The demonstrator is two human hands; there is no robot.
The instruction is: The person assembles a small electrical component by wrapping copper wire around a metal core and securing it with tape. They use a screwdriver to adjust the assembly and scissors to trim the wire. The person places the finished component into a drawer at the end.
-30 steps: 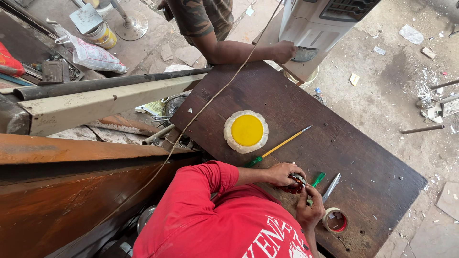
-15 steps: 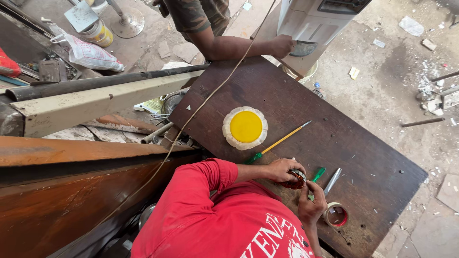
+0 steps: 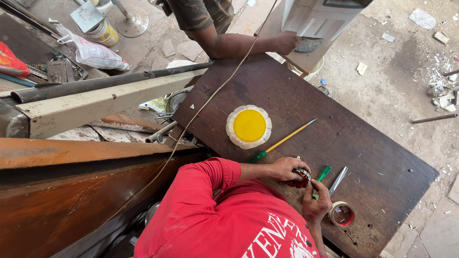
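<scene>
My left hand (image 3: 286, 168), in a red sleeve, grips a small copper-wound coil (image 3: 300, 179) on a dark wooden board (image 3: 334, 129). My right hand (image 3: 316, 205) sits just below the coil with its fingertips at the coil's near side, over the end of a green-handled tool (image 3: 325, 172). Whether it grips anything is hidden. A roll of tape (image 3: 341, 214) lies beside my right hand. A thin metal blade (image 3: 338, 180) lies right of the green tool.
A yellow disc with a white scalloped rim (image 3: 248, 126) and a long yellow-shafted screwdriver (image 3: 285, 140) lie on the board. Another person's hand (image 3: 288, 42) holds a white appliance (image 3: 318, 21) at the far end. A thin cable (image 3: 201, 110), metal beams and rubble surround.
Both my hands stay at the coil with only small finger movement. The other person's hand keeps its hold on the white appliance.
</scene>
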